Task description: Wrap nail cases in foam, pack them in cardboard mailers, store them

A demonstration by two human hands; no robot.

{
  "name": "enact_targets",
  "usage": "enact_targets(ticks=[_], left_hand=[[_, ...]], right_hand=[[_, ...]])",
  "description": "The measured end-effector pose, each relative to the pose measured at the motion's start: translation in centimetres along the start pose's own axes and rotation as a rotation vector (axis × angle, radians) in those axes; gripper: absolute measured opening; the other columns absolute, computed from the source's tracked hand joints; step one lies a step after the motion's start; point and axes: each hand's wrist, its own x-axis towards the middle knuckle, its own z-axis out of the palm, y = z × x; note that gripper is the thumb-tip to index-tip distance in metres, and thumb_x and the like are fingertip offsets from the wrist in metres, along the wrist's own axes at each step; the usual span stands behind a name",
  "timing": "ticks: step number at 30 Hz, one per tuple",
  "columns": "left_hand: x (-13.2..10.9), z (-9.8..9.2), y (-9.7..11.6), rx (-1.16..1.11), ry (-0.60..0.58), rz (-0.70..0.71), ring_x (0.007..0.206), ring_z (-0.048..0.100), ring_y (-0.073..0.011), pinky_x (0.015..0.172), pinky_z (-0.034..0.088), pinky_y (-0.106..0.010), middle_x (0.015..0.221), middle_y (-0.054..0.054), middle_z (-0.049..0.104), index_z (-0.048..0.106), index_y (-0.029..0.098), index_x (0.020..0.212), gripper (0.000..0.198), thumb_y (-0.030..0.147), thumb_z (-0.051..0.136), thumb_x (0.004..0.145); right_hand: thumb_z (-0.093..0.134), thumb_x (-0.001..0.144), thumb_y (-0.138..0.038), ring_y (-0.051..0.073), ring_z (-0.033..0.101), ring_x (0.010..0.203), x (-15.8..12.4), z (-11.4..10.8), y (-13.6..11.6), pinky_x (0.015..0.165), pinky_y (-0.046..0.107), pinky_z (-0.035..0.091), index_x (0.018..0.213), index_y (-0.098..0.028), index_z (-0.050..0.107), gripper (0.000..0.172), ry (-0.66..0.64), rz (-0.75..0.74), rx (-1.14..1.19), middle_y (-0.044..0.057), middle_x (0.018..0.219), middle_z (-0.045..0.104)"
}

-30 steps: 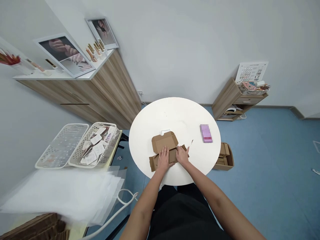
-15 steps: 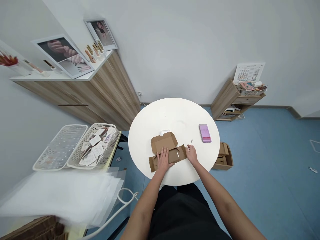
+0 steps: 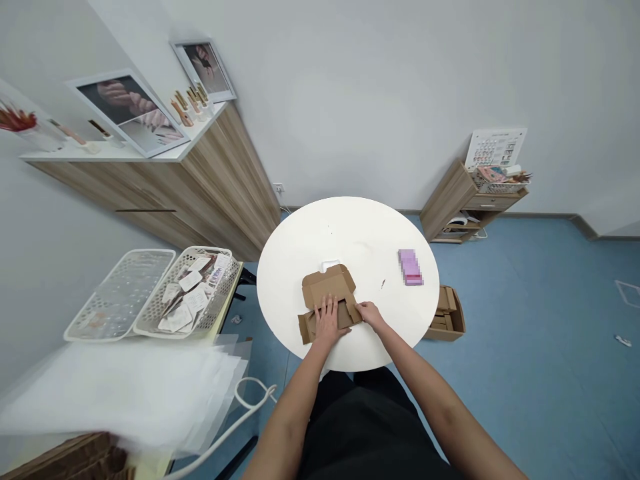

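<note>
- Half-folded cardboard mailer box (image 3: pixel 327 285) lies right under both hands on the round white counter (image 3: pixel 345 233). Looks light, stiff card that bends easily at the creases, so I'd grab it by the flap edges.
- Long axis runs sideways between the hands, slightly tilted, lid flap pointing away from the person.
- Left hand (image 3: pixel 327 323) spread flat, pressing down; right hand (image 3: pixel 369 315) curled, pinching the box's right end.

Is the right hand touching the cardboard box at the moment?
Touching. The head view shows the right hand resting against the right end of the cardboard box, with no gap visible between them.
</note>
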Motion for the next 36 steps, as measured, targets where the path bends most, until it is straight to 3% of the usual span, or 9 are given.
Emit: enact_targets(ticks=[5, 11, 17, 22, 25, 28, 31, 34, 36], left_hand=[[-0.1, 0.2, 0.1, -0.011, 0.011, -0.010, 0.147, 0.009, -0.0367, 0.117, 0.004, -0.060, 0.160, -0.016, 0.018, 0.005, 0.016, 0.154, 0.114, 0.060, 0.067, 0.070], [-0.2, 0.5, 0.1, -0.009, 0.027, -0.017, 0.147, 0.009, -0.0361, 0.117, 0.001, -0.061, 0.160, -0.015, 0.016, 0.003, 0.015, 0.154, 0.117, 0.055, 0.071, 0.068], [-0.1, 0.5, 0.0, -0.021, 0.033, -0.012, 0.147, 0.010, -0.0369, 0.117, 0.001, -0.061, 0.159, -0.017, 0.017, 0.007, 0.015, 0.154, 0.116, 0.053, 0.073, 0.067], [-0.3, 0.4, -0.1, -0.010, 0.022, 0.001, 0.147, 0.012, -0.0364, 0.117, 0.004, -0.060, 0.159, -0.016, 0.018, 0.010, 0.015, 0.154, 0.117, 0.049, 0.076, 0.064], [-0.4, 0.4, -0.2, 0.001, 0.022, 0.008, 0.147, 0.012, -0.0363, 0.117, 0.004, -0.060, 0.159, -0.016, 0.019, 0.010, 0.015, 0.154, 0.117, 0.049, 0.076, 0.063], [-0.4, 0.3, -0.2, 0.003, 0.026, 0.016, 0.147, 0.013, -0.0365, 0.117, 0.004, -0.060, 0.159, -0.016, 0.019, 0.012, 0.016, 0.154, 0.112, 0.051, 0.073, 0.067], [-0.4, 0.3, -0.2, 0.013, 0.028, 0.018, 0.146, 0.014, -0.0369, 0.116, 0.005, -0.060, 0.159, -0.016, 0.020, 0.015, 0.016, 0.154, 0.106, 0.051, 0.070, 0.070], [-0.3, 0.3, -0.2, 0.030, 0.019, 0.024, 0.146, 0.014, -0.0378, 0.116, 0.006, -0.060, 0.158, -0.018, 0.022, 0.017, 0.015, 0.153, 0.109, 0.050, 0.073, 0.066], [-0.3, 0.3, -0.3, 0.036, 0.008, 0.029, 0.146, 0.015, -0.0384, 0.116, 0.007, -0.060, 0.158, -0.018, 0.022, 0.017, 0.015, 0.153, 0.112, 0.049, 0.076, 0.064]], right_hand=[[0.063, 0.080, -0.042, 0.019, 0.065, 0.086, -0.5, 1.0, -0.7, 0.063, 0.024, 0.041, 0.094, -0.019, 0.064, 0.027, 0.016, 0.058, -0.117, 0.006, 0.098, 0.071], [0.061, 0.082, -0.039, 0.021, 0.066, 0.091, -0.6, 1.3, -1.4, 0.065, 0.026, 0.043, 0.099, -0.019, 0.059, 0.026, 0.045, 0.056, -0.304, 0.008, 0.101, 0.069], [0.052, 0.084, -0.018, 0.023, 0.067, 0.092, -0.4, 1.3, -1.7, 0.067, 0.028, 0.044, 0.102, -0.019, 0.060, 0.020, 0.034, 0.051, -0.412, 0.010, 0.101, 0.069], [0.049, 0.081, -0.013, 0.023, 0.065, 0.091, -0.7, 1.5, -1.2, 0.069, 0.029, 0.045, 0.100, -0.019, 0.059, 0.022, 0.024, -0.010, -0.447, 0.009, 0.098, 0.068], [0.051, 0.083, -0.021, 0.025, 0.059, 0.100, -1.4, 1.2, -1.4, 0.074, 0.032, 0.047, 0.107, -0.017, 0.055, 0.025, 0.142, -0.121, -0.454, 0.012, 0.109, 0.062], [0.057, 0.082, -0.031, 0.028, 0.050, 0.112, -2.4, 0.8, -2.0, 0.085, 0.038, 0.047, 0.117, -0.016, 0.051, 0.039, 0.231, -0.384, -0.450, 0.015, 0.123, 0.053], [0.069, 0.073, -0.037, 0.033, 0.035, 0.131, -2.7, 0.7, -2.4, 0.101, 0.048, 0.040, 0.136, -0.018, 0.040, 0.072, 0.059, -0.628, -0.525, 0.016, 0.143, 0.040], [0.084, 0.058, -0.038, 0.040, 0.012, 0.143, -2.0, 1.3, -2.3, 0.107, 0.059, 0.031, 0.150, -0.024, 0.019, 0.114, -0.116, -0.642, -0.681, 0.017, 0.157, 0.020], [0.089, 0.050, -0.034, 0.042, 0.003, 0.145, -1.2, 2.1, -2.0, 0.106, 0.064, 0.029, 0.153, -0.026, 0.010, 0.130, -0.161, -0.600, -0.773, 0.017, 0.160, 0.012]])
